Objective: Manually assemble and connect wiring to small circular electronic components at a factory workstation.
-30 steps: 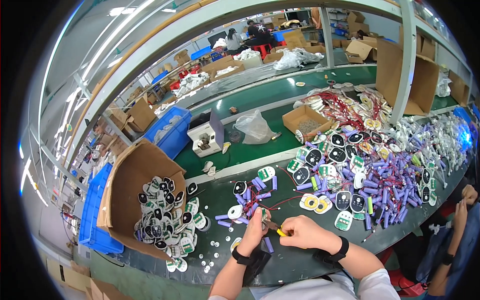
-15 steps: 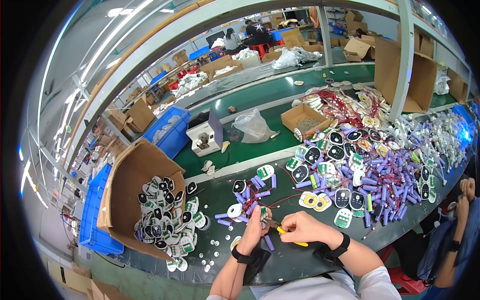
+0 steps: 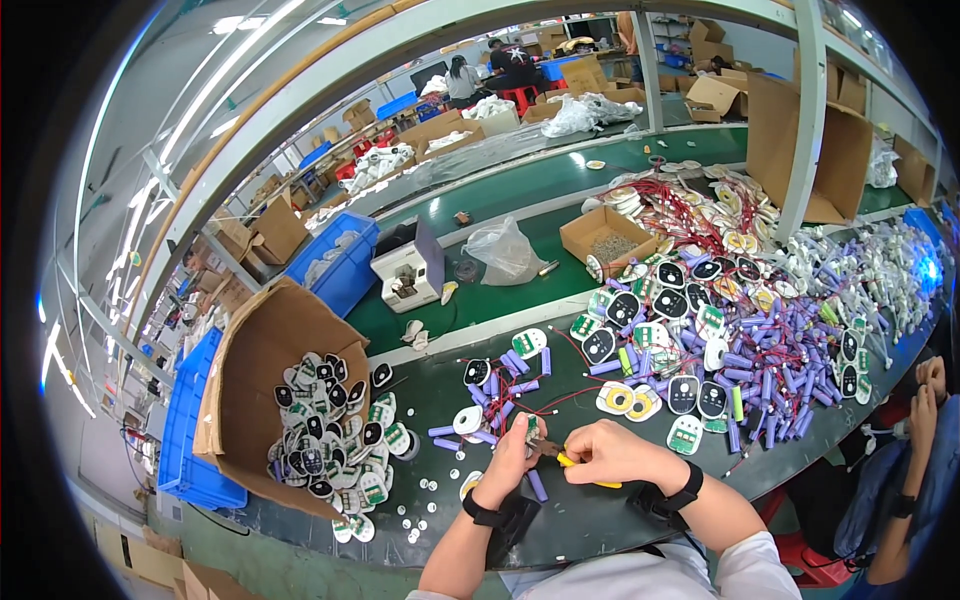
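My left hand (image 3: 503,468) is closed around a small part with a circuit board (image 3: 532,427), which its fingers mostly hide. In my right hand (image 3: 612,455), the fingers wrap round a pair of pliers with yellow handles (image 3: 566,460). Its metal jaws reach left to the part in my left hand; whether they grip it is too small to tell. Just below the jaws lies a purple cylindrical battery cell (image 3: 538,486). More cells and a white ring-shaped piece (image 3: 467,420) lie beyond my left hand.
A cardboard box (image 3: 235,370) on the left holds several white oval panels with circuit boards. Purple cells with red wires (image 3: 770,375) are heaped at right. Behind stand a small carton of tiny metal parts (image 3: 610,240) and a white machine (image 3: 410,275). Another person's hands (image 3: 925,400) are at far right.
My right hand and the pliers have shifted slightly to the right. My left hand keeps nearly the same place, still holding the part.
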{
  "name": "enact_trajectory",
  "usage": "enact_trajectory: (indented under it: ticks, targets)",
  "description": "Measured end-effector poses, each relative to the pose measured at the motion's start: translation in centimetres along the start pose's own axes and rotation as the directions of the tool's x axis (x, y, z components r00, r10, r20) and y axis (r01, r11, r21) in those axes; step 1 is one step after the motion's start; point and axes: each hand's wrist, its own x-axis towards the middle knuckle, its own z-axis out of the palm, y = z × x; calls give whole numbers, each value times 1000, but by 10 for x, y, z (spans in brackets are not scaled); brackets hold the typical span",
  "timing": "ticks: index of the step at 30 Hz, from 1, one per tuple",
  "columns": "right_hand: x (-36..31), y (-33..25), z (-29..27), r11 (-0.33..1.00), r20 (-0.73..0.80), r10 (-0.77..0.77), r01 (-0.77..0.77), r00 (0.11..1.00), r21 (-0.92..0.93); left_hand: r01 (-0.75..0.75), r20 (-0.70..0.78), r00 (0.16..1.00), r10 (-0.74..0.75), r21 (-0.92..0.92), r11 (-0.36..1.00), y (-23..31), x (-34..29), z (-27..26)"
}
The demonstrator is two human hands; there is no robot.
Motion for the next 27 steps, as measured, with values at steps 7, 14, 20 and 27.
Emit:
enact_trajectory:
  ticks: [7, 14, 20, 27]
  targets:
    - [-1, 0, 13, 976, -156, -136, 105, 978, -192, -43, -42, 998, 41, -51, 998, 0, 2, -1]
    - [5, 17, 15, 901, 215, 86, -169, 973, 401, -152, -108, 984, 141, -98, 984, 4, 0, 9]
    - [-3, -4, 7, 982, -10, 24, -25, 1000, -189, -99, -99, 992, 72, -296, 950, 5, -1, -3]
    - [5, -5, 24, 740, -390, -477, 120, 788, -662, -187, -92, 982, 164, -400, 897, -3, 4, 12]
